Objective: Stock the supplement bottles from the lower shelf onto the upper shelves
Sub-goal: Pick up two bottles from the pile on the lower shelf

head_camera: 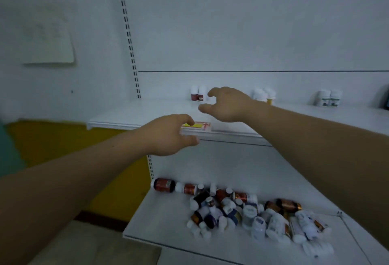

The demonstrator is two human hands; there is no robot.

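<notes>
No label reads clearly from my feed; I only get colours: dark red bands on the two white-capped bottles at the back of the upper shelf, green on the pair at right of frame, and a yellow-and-red shelf tag on the shelf's front edge. My right hand hovers over that shelf just right of the red pair, thumb and fingers spread in a wide curve, holding nothing. My left hand sits at centre frame against the tag, loosely curved and empty; I cannot tell whether it touches the edge. The pile of supplement bottles lies jumbled on the lower shelf, well below both hands. More white bottles stand behind my right wrist. A slotted upright runs up the left.
</notes>
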